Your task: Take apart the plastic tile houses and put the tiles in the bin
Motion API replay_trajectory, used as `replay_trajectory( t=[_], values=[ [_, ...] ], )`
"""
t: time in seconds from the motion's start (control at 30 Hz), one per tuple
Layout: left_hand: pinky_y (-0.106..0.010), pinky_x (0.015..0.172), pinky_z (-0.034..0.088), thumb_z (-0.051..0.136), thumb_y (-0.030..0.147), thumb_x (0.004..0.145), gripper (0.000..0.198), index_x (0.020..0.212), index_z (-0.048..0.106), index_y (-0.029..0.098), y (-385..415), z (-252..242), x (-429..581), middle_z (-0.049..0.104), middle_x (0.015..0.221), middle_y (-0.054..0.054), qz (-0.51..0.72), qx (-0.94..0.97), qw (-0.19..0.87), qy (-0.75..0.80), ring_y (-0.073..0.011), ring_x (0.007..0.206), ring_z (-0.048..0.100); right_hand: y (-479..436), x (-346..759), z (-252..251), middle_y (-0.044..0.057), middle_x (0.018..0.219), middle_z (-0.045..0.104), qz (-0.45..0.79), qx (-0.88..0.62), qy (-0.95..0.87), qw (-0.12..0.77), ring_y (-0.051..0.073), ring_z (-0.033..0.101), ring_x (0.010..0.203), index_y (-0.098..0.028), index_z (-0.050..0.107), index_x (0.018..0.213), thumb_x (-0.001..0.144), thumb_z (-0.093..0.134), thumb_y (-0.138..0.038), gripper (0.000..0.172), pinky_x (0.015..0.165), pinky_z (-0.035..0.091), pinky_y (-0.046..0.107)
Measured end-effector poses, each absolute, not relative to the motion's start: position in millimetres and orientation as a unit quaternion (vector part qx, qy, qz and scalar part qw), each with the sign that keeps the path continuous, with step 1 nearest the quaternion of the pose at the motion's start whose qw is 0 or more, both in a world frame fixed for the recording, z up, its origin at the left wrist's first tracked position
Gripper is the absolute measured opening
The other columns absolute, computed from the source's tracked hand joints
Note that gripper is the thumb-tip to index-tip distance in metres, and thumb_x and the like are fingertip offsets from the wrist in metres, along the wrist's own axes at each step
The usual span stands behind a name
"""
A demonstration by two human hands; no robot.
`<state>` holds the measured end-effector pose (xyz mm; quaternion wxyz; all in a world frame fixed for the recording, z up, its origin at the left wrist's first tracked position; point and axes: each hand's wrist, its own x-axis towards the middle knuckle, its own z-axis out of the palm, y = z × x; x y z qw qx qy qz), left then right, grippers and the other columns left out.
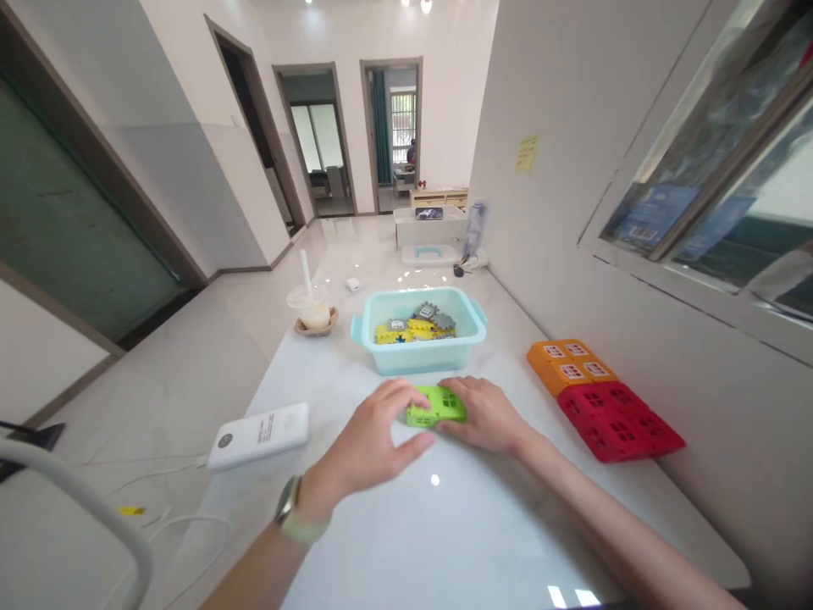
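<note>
A green plastic block [437,405] with window cut-outs lies on the white table [445,525] just in front of a teal tub [419,354]. My left hand [368,445] curls its fingers over the block's left end. On the block's right end rests my right hand [486,413], fingers closed against it. Both hands press on the block together. The tub holds several yellow and grey pieces [416,324].
Orange blocks [570,363] and red blocks [619,428] lie joined in a row by the right wall. A white power bank [259,435] with cables lies at the left. A cup with a straw [311,309] stands behind it. More boxes sit at the far end.
</note>
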<state>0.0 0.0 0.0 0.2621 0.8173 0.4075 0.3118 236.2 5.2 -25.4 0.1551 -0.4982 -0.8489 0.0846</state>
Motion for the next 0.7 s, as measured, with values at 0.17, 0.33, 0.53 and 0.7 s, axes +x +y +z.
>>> replay_trajectory(
  t=[0.17, 0.33, 0.53, 0.7],
  values=[
    [-0.043, 0.1, 0.049, 0.086, 0.028, 0.068, 0.069, 0.129, 0.054, 0.023, 28, -38, -4, 0.064, 0.123, -0.008, 0.318, 0.78, 0.292, 0.453, -0.0287, 0.113, 0.06, 23, 228, -28, 0.012, 0.11, 0.069, 0.106, -0.44, -0.871, 0.189, 0.03, 0.065, 0.098, -0.018, 0.057, 0.124, 0.08, 0.069, -0.043, 0.053, 0.086, 0.049, 0.042],
    [-0.036, 0.092, 0.051, 0.088, 0.03, 0.064, 0.06, 0.117, 0.059, 0.025, 34, -58, -5, 0.069, 0.115, -0.003, 0.305, 0.769, 0.339, 0.449, -0.0257, 0.105, 0.064, 22, 237, -35, 0.014, 0.116, 0.066, 0.139, -0.453, -0.851, 0.227, 0.029, 0.064, 0.102, -0.017, 0.055, 0.128, 0.08, 0.07, -0.043, 0.057, 0.086, 0.052, 0.041],
    [-0.034, 0.087, 0.053, 0.084, 0.028, 0.069, 0.054, 0.117, 0.059, 0.025, 32, -61, 0, 0.07, 0.112, -0.002, 0.34, 0.724, 0.334, 0.498, -0.0236, 0.099, 0.066, 22, 232, -41, 0.013, 0.106, 0.071, 0.124, -0.531, -0.808, 0.223, 0.03, 0.067, 0.093, -0.019, 0.06, 0.124, 0.083, 0.068, -0.047, 0.05, 0.079, 0.054, 0.04],
    [-0.034, 0.081, 0.053, 0.082, 0.028, 0.069, 0.046, 0.109, 0.058, 0.025, 30, -58, 1, 0.071, 0.103, -0.002, 0.344, 0.72, 0.289, 0.529, -0.024, 0.093, 0.066, 18, 225, -41, 0.013, 0.11, 0.07, 0.135, -0.575, -0.777, 0.217, 0.031, 0.067, 0.097, -0.017, 0.059, 0.125, 0.085, 0.066, -0.047, 0.05, 0.083, 0.053, 0.042]
  ],
)
